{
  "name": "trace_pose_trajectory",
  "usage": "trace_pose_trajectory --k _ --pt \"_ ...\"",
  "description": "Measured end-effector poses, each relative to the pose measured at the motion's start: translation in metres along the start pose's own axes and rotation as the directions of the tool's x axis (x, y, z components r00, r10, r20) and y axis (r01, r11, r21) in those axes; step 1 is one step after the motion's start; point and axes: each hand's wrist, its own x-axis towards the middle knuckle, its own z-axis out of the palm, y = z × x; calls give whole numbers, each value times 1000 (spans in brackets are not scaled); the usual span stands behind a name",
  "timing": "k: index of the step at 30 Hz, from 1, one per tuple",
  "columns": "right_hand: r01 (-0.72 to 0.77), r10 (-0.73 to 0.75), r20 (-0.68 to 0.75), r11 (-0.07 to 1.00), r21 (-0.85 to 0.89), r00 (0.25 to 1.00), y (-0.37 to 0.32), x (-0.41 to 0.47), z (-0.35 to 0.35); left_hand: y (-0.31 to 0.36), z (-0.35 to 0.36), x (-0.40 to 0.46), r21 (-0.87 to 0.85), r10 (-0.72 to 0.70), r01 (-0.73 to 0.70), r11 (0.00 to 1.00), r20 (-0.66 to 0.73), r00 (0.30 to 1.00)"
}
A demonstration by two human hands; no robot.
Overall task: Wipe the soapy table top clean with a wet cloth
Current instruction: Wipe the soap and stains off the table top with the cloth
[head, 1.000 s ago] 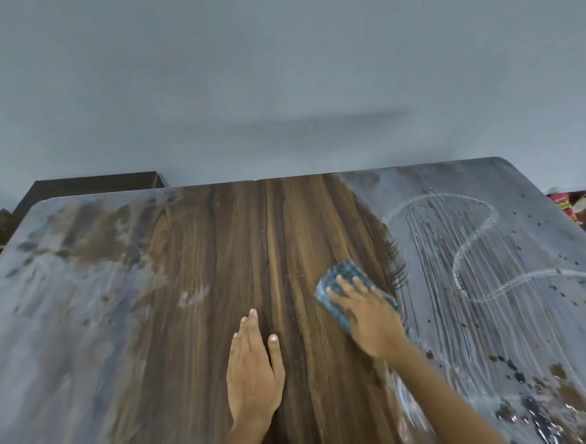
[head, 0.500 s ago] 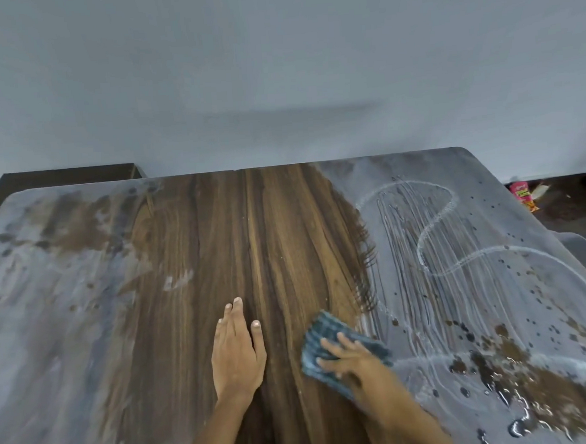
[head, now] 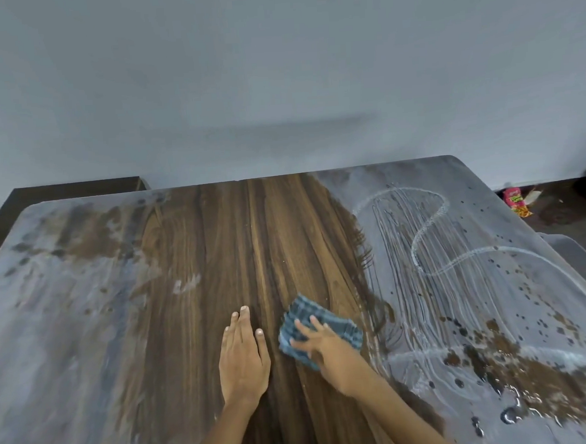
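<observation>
Head view, soapy wooden table top (head: 86,337), wiped centre strip, grey wall (head: 275,68)

- Your right hand (head: 330,351) is motion-blurred and covers part of the cloth (head: 311,320).
- The tabletop (head: 86,337) is cut off by three picture edges.
- The print on the pink packet (head: 517,204) is too small to read.

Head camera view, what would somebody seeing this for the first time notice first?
Probably the table top itself: a dark, clean wood band down its middle, with grey soapy film on both sides and white swirls on the right. Next, the right hand pressing a blue cloth at that band's right edge, with the left hand flat beside it.
</observation>
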Motion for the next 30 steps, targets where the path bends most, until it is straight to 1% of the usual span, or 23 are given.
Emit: trace_pose_trajectory --k 1,2,3,5,6,8,9,11,13,16,18,20,22,24,26,28,30 --pt "15 -11 93 999 -50 996 2 -11 2 -1 0 0 0 4 -4 1000 7 1000" --pt "27 -16 149 997 -68 989 6 -23 0 -2 0 0 -3 7 -7 1000 10 1000" --pt "27 -18 155 998 -59 988 13 -34 -3 -2 0 0 -2 10 -10 1000 8 1000" --pt "-4 5 67 1000 -13 998 29 -52 -11 -3 1 0 12 18 -18 1000 5 1000" --pt "-32 32 -12 999 -4 999 38 -56 -15 -2 2 -1 22 19 -19 1000 6 1000" --pt "-99 101 -155 995 19 983 51 -50 -24 -3 3 -1 36 20 -21 999 2 1000" --pt "-122 128 -194 992 44 973 54 -38 -31 -2 4 0 43 20 -19 999 -5 1000" --pt "-165 181 -241 983 83 954 56 -5 -44 -2 4 1 42 8 -8 999 -8 1000" --pt "-236 245 -269 970 66 932 54 34 -53 -2 5 1 28 0 0 1000 -1 1000" --pt "-309 302 -254 951 13 919 40 86 -58 -3 3 1 31 5 -5 1000 -1 1000" --pt "-267 250 -236 963 -41 939 26 108 -57 -2 3 1 42 10 -9 999 -4 1000" --pt "-135 122 -195 989 -56 973 11 114 -53 -3 4 2 42 13 -13 999 -12 1000" --pt "10 -14 -161 1000 -24 987 2 105 -44 -4 5 2 51 16 -16 999 -2 1000" --pt "104 -97 -132 993 50 987 2 81 -34 -4 6 1 57 16 -16 998 7 1000" --pt "154 -142 -113 983 100 983 11 50 -22 -4 6 0 41 10 -10 999 1 1000" --pt "189 -178 -98 975 115 979 26 17 -14 -4 5 0 28 6 -6 1000 -3 1000" --pt "190 -173 -101 962 198 980 45 -10 -14 -5 5 0 20 9 -9 1000 -1 1000"
